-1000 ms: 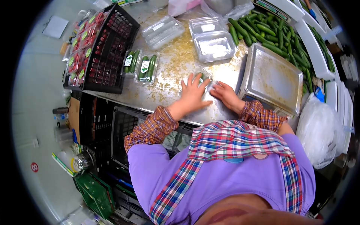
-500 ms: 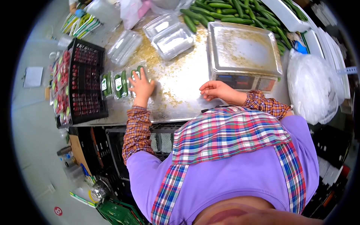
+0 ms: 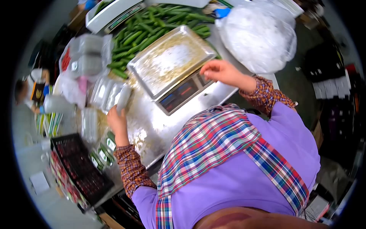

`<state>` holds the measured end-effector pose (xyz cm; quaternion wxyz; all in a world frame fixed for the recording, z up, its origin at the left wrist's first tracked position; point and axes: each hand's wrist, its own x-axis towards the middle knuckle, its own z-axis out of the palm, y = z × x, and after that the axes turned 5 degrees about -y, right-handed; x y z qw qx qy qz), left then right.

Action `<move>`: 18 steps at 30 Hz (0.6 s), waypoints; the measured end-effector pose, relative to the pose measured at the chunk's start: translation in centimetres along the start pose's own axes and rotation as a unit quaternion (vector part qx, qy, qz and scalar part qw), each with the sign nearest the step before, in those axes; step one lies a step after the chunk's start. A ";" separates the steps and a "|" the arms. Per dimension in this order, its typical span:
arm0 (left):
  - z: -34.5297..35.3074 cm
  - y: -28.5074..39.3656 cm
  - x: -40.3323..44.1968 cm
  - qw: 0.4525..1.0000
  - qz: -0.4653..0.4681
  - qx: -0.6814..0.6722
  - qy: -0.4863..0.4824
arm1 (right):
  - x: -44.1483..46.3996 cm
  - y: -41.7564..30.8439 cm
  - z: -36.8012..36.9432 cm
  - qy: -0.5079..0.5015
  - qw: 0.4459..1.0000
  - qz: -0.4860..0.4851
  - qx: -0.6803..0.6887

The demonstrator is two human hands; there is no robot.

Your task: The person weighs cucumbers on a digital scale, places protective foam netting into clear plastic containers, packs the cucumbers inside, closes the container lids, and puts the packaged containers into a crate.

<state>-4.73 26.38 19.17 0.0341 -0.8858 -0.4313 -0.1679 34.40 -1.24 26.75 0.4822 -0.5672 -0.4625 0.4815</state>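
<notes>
My left hand [image 3: 117,124] is at the near edge of an open clear plastic clamshell box [image 3: 110,93], thumb and fingers closed around its rim. Below that hand lie packed clear boxes of cucumbers [image 3: 103,155] with white labels. My right hand [image 3: 225,73] hovers over the near right side of a weighing scale [image 3: 171,57], fingers loosely curled, nothing visible in them. The scale has a metal tray with yellowish bits stuck on it, and a dark display on its front. Behind it is a heap of loose cucumbers [image 3: 152,24].
A black crate [image 3: 80,168] of red-filled packs stands at the left table edge. Another clear box [image 3: 89,124] lies nearby, with stacked boxes [image 3: 85,57] farther back. A large white plastic bag [image 3: 259,34] is at the right. A person [image 3: 36,87] is at far left.
My view has turned to the right. My left hand has gone from the packed cucumbers to the open clamshell box. My right hand has moved from the tabletop up beside the scale.
</notes>
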 end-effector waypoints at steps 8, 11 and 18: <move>2.8 -4.0 3.2 0.980 -0.103 0.082 -0.151 | -3.7 -2.7 -10.5 0.337 0.861 -0.141 -0.353; 1.3 -3.3 3.8 0.978 -0.087 0.104 -0.160 | -5.8 -5.9 -16.0 0.422 0.800 -0.129 -0.407; 1.8 -6.1 5.4 0.970 -0.058 0.127 -0.199 | -3.4 1.4 -27.9 0.247 0.739 0.094 -0.620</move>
